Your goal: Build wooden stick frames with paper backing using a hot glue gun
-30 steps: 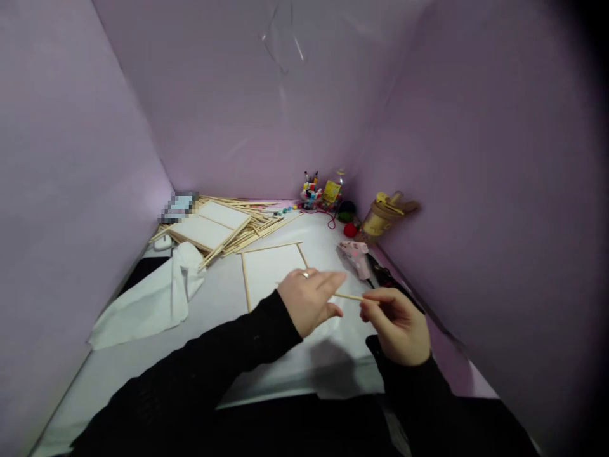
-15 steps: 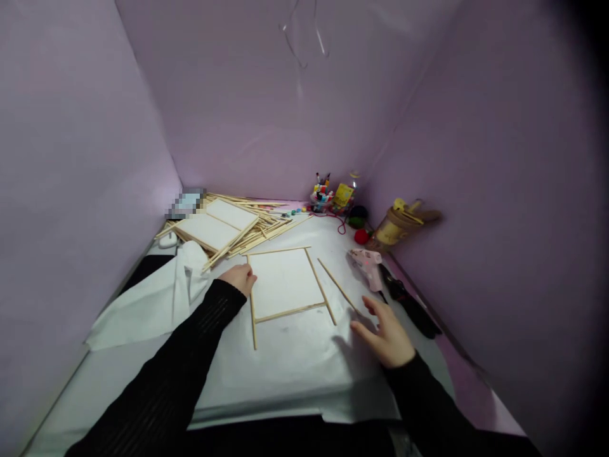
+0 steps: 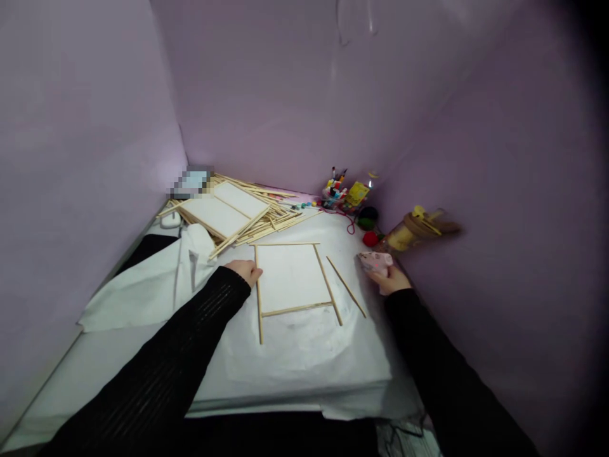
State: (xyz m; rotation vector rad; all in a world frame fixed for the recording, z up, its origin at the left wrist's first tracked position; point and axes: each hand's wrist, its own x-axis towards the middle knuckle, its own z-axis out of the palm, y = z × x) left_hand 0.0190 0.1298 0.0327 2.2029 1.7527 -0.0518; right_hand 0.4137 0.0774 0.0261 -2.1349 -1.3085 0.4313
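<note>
A white square panel (image 3: 290,278) lies on the paper-covered table, framed by thin wooden sticks (image 3: 259,293) along its edges. My left hand (image 3: 245,271) rests at the panel's left edge, fingers curled against the left stick. One loose stick (image 3: 346,295) lies to the right of the panel. My right hand (image 3: 391,279) is far right, fingers wrapped round a pink glue gun (image 3: 375,262).
A pile of wooden sticks and white panels (image 3: 228,214) fills the back left. A crumpled white cloth (image 3: 157,285) lies at left. Paint pots and pens (image 3: 337,190), red and green balls (image 3: 370,238) and a yellow tilted jar (image 3: 413,231) stand in the back right corner. Purple walls close in.
My right hand let go of the stick, which now lies beside the panel, then moved right onto the glue gun. My left hand went to the panel's left edge.
</note>
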